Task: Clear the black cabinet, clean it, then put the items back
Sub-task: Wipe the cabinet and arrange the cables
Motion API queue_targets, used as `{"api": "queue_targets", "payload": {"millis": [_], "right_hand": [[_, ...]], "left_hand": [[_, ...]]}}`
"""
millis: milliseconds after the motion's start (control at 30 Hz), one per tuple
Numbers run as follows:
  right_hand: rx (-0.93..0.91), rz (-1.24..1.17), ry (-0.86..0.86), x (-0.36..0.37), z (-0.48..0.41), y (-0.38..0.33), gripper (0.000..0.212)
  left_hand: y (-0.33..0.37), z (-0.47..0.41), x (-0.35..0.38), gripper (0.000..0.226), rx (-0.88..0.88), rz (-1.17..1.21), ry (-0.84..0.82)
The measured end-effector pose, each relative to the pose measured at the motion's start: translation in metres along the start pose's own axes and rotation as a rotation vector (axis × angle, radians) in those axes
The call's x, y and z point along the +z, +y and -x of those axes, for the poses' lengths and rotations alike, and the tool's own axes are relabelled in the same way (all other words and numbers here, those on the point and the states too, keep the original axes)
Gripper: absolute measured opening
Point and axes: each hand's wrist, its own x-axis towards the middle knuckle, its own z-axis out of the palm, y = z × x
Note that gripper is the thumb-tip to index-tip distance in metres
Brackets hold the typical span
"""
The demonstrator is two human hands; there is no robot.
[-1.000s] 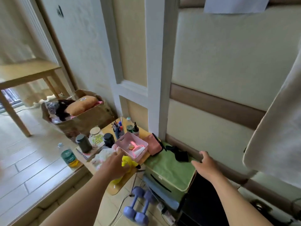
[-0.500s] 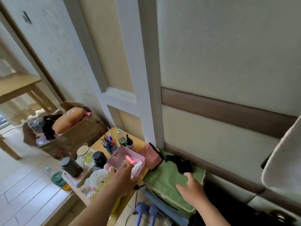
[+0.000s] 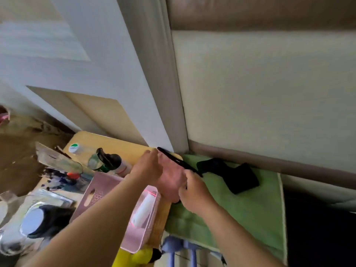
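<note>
A pink pouch with a black zipper edge lies where the small wooden table meets the green fabric box lid. My left hand holds the pouch's far left corner. My right hand grips its near right edge by the zipper. A black cloth item lies on the green lid just right of the pouch. The black cabinet shows as a dark mass at the lower right, mostly cut off.
A pink basket holding a white bottle sits under my left forearm. Behind it stand a black-capped bottle, pens and a dark jar. Below are a blue dumbbell and a yellow toy. The wall is close ahead.
The view has moved in close and low. My left hand left the pink basket and my right hand left the green lid; both now hold the pink pouch.
</note>
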Motion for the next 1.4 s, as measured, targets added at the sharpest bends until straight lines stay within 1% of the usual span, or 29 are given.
{"api": "queue_targets", "payload": {"millis": [100,200,333,367,433,567,600,700,767,833,900,967,1100,1200,1267,1333,1400], "right_hand": [[-0.018,0.055,-0.043,0.032,-0.026,0.012,0.059],[-0.011,0.11,-0.108,0.052,-0.037,0.026,0.066],[0.013,0.119,-0.13,0.052,-0.043,0.032,0.064],[0.02,0.128,-0.141,0.05,-0.044,0.032,0.063],[0.033,0.15,-0.161,0.048,-0.044,0.031,0.063],[0.05,0.128,-0.173,0.049,-0.046,0.031,0.065],[0.049,0.121,-0.172,0.049,-0.046,0.031,0.065],[0.043,0.09,-0.173,0.049,-0.043,0.032,0.064],[0.034,0.052,-0.169,0.048,-0.038,0.032,0.063],[0.025,0.007,-0.161,0.045,-0.032,0.032,0.064],[0.008,-0.025,-0.134,0.04,-0.022,0.034,0.064],[0.005,-0.053,-0.081,0.03,-0.01,0.037,0.061],[0.031,-0.128,0.062,0.004,0.021,0.049,0.056],[0.054,-0.163,0.148,-0.021,0.053,0.07,0.048],[0.106,-0.228,0.197,-0.037,0.075,0.09,0.043],[0.156,-0.35,0.242,-0.054,0.101,0.114,0.037],[0.209,-0.458,0.295,-0.069,0.126,0.144,0.035]], "left_hand": [[-0.011,-0.035,0.027,0.04,-0.043,-0.068,-0.022],[-0.014,-0.05,0.045,0.048,-0.012,-0.2,-0.103],[-0.02,-0.069,0.056,0.062,-0.017,-0.218,-0.137],[-0.021,-0.071,0.056,0.061,-0.03,-0.222,-0.129],[-0.021,-0.073,0.054,0.051,-0.05,-0.224,-0.085],[-0.016,-0.07,0.052,0.021,-0.11,-0.084,-0.005],[-0.016,-0.07,0.051,0.02,-0.131,-0.057,0.014],[-0.018,-0.071,0.049,0.036,-0.196,-0.011,0.024],[-0.016,-0.068,0.047,0.032,-0.189,0.055,0.033],[-0.009,-0.06,0.043,0.026,-0.147,0.06,0.117],[0.006,-0.047,0.037,0.021,-0.06,0.043,0.204],[0.027,-0.031,0.03,0.019,0.049,0.047,0.23],[0.081,0.01,0.021,0.017,0.256,0.024,0.174],[0.128,0.046,0.02,0.031,0.366,0.051,0.153],[0.159,0.07,0.024,0.026,0.418,0.123,0.135],[0.189,0.094,0.034,0.018,0.441,0.203,0.102],[0.22,0.119,0.051,0.02,0.439,0.313,0.054]]}}
